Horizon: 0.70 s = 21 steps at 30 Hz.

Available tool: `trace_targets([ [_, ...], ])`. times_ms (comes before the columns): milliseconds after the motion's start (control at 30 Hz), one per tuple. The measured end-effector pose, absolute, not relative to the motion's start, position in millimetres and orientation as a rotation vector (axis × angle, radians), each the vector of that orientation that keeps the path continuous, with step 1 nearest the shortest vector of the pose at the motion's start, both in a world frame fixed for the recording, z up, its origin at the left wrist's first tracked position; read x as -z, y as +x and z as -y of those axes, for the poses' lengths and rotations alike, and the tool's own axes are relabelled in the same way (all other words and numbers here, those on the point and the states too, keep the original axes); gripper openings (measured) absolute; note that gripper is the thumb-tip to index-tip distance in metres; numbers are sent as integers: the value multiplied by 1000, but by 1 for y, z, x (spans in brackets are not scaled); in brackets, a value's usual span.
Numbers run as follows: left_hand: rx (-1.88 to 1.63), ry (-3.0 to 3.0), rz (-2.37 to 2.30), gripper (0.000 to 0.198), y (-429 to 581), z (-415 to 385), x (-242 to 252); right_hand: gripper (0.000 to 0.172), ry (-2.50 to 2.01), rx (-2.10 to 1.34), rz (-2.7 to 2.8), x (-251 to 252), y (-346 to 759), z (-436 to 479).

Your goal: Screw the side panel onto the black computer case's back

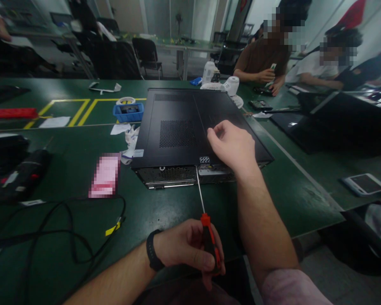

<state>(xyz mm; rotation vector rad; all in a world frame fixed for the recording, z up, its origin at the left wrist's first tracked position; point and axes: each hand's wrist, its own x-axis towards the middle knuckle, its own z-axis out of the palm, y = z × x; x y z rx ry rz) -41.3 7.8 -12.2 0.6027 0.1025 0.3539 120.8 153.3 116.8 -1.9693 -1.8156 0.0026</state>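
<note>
My left hand (pixel 180 250), with a dark band on its wrist, is wrapped round the red-and-black handle of a screwdriver (pixel 205 220). The screwdriver's long shaft points away from me, and its tip meets the near edge of a black computer case (pixel 174 108). The case lies flat on the green table, its perforated metal end towards me. On the right part of its top panel rests my right hand (pixel 233 142), loosely closed with the fingers curled under. Whatever those fingers may hold is hidden.
Left of the case are a blue bin (pixel 128 113), a white glove (pixel 130 142) and a pink blurred item (pixel 105 176). A power drill (pixel 22 173) and black cables (pixel 66 231) lie farther left. A phone (pixel 366 184) sits at right. People work across the table.
</note>
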Motion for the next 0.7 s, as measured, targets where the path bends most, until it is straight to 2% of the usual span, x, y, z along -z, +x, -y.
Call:
trace_targets([
  [433,-340,625,-154,46,-40,-8,11,34,-1966,19,1830,-117,120,-155],
  [700,-370,618,-140,42,-40,-8,8,35,-1965,51,1834,-116,121,-157],
])
